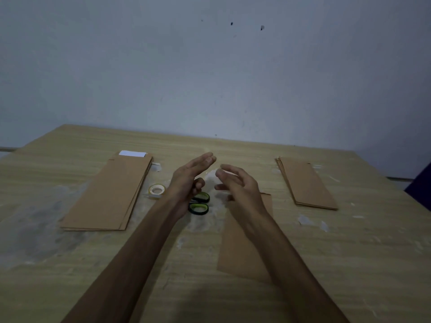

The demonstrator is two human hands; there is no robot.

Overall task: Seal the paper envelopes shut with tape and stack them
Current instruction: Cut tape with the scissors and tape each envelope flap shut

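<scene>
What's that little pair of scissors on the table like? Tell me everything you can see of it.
The scissors lie flat on the wooden table, between the tape roll and the single envelope. Only the two handle loops show: black outside, lime-green lining inside, looking like plastic. A sliver of grey metal shows where the loops meet. The blades run under the left hand, which hovers in front of them and hides them, so open or closed cannot be told. Neither hand appears to hold them.

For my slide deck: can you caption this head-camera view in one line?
Open left hand and right hand raised above scissors, between two brown envelope stacks.
</scene>
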